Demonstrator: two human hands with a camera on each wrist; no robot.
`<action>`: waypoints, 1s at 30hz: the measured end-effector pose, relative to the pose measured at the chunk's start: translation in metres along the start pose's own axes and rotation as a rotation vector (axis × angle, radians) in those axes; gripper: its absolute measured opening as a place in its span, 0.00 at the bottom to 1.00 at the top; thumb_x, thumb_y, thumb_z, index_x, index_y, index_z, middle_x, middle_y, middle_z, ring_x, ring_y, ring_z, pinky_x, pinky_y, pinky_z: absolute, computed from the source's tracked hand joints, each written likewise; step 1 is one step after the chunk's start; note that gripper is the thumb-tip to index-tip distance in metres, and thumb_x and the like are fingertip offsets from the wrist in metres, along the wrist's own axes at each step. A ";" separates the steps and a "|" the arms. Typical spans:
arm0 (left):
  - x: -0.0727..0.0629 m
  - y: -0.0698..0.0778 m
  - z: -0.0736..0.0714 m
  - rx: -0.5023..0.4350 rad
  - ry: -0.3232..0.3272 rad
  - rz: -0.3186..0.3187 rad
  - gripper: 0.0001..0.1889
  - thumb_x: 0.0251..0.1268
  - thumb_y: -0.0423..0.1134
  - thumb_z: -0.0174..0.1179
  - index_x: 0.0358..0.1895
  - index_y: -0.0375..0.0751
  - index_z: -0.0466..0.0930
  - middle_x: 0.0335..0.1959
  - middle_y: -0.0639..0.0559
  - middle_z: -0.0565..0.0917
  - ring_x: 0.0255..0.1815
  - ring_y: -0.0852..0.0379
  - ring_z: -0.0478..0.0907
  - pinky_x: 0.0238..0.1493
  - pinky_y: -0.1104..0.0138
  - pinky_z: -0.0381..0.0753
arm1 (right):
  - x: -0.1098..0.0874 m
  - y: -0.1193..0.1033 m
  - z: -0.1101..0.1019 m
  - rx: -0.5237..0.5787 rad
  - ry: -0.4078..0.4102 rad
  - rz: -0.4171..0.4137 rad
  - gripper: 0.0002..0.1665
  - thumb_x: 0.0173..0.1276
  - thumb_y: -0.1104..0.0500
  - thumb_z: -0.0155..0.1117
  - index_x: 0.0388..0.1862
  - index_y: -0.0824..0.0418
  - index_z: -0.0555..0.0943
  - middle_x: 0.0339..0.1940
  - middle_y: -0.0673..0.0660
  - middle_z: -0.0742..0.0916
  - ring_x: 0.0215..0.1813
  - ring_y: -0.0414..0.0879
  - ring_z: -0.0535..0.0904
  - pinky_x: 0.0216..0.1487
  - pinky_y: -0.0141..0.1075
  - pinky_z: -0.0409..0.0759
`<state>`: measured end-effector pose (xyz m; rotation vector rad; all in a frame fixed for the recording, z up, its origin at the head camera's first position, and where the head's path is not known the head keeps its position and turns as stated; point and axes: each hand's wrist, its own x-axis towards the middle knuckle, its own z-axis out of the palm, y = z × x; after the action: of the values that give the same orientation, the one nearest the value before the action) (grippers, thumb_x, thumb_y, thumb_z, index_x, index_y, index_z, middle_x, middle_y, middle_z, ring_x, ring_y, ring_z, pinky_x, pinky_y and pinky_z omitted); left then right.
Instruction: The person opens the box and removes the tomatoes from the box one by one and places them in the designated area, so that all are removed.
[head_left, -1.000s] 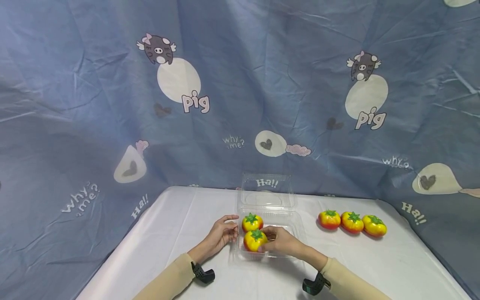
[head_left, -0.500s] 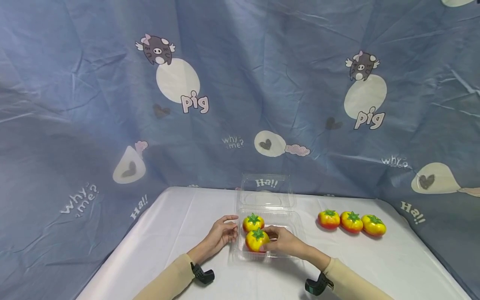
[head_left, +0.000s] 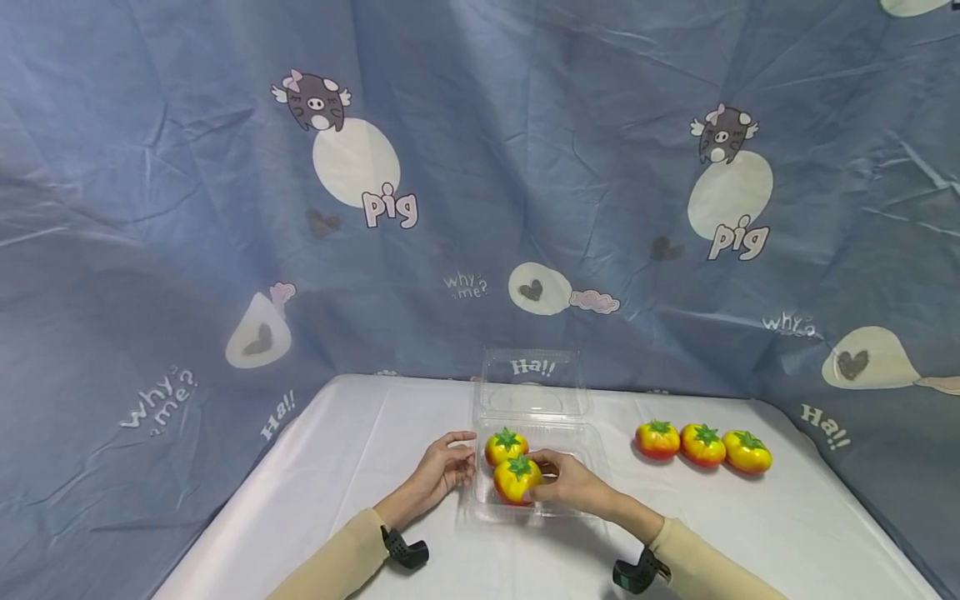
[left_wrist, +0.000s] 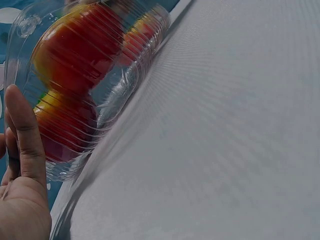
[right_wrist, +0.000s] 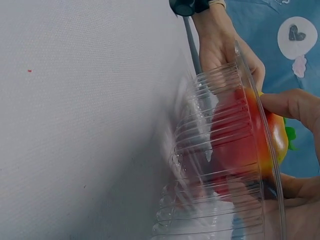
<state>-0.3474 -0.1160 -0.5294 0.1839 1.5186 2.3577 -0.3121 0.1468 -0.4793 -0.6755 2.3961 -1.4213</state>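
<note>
In the head view a clear plastic clamshell box point(head_left: 555, 510) stands on the table with its lid point(head_left: 532, 402) raised at the back. Two red-and-yellow toy tomatoes with green leafy tops are at its left side: a back tomato point(head_left: 506, 446) and a front tomato point(head_left: 517, 478). My right hand point(head_left: 573, 485) holds the front one between thumb and fingers; the right wrist view shows this tomato point(right_wrist: 240, 132) largely through the ribbed wall. My left hand point(head_left: 438, 475) rests beside the box's left wall, fingers relaxed; in the left wrist view a straight finger point(left_wrist: 26, 132) lies along the wall.
To the right of the box, three more toy tomatoes point(head_left: 703, 446) stand in a row on the white tablecloth point(head_left: 375, 442). A blue printed curtain point(head_left: 450, 167) hangs behind the table. Each wrist wears a black camera band point(head_left: 405, 550).
The front tomato and my right hand have shifted slightly to the right inside the box. My left hand, the box and the row of tomatoes look the same.
</note>
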 end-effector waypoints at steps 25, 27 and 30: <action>-0.001 0.000 0.001 0.002 -0.006 0.007 0.20 0.68 0.27 0.46 0.61 0.28 0.59 0.24 0.53 0.75 0.19 0.60 0.73 0.20 0.72 0.74 | -0.008 -0.002 -0.010 0.039 0.029 -0.024 0.35 0.56 0.61 0.67 0.62 0.72 0.69 0.60 0.67 0.78 0.62 0.61 0.75 0.62 0.50 0.75; -0.001 0.000 0.001 0.005 -0.005 0.008 0.20 0.68 0.27 0.46 0.61 0.28 0.60 0.24 0.53 0.75 0.19 0.61 0.73 0.20 0.72 0.74 | -0.009 -0.001 -0.012 0.021 0.035 -0.023 0.36 0.56 0.60 0.67 0.63 0.72 0.70 0.61 0.67 0.78 0.62 0.60 0.75 0.62 0.50 0.75; -0.001 0.000 0.000 0.007 -0.001 0.007 0.19 0.68 0.27 0.46 0.61 0.28 0.60 0.24 0.53 0.75 0.19 0.61 0.73 0.20 0.72 0.74 | -0.010 0.000 -0.014 0.001 0.049 -0.021 0.36 0.56 0.60 0.68 0.63 0.72 0.70 0.61 0.67 0.78 0.62 0.61 0.75 0.61 0.49 0.76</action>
<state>-0.3466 -0.1160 -0.5293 0.1919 1.5288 2.3576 -0.3098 0.1625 -0.4724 -0.6744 2.4323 -1.4640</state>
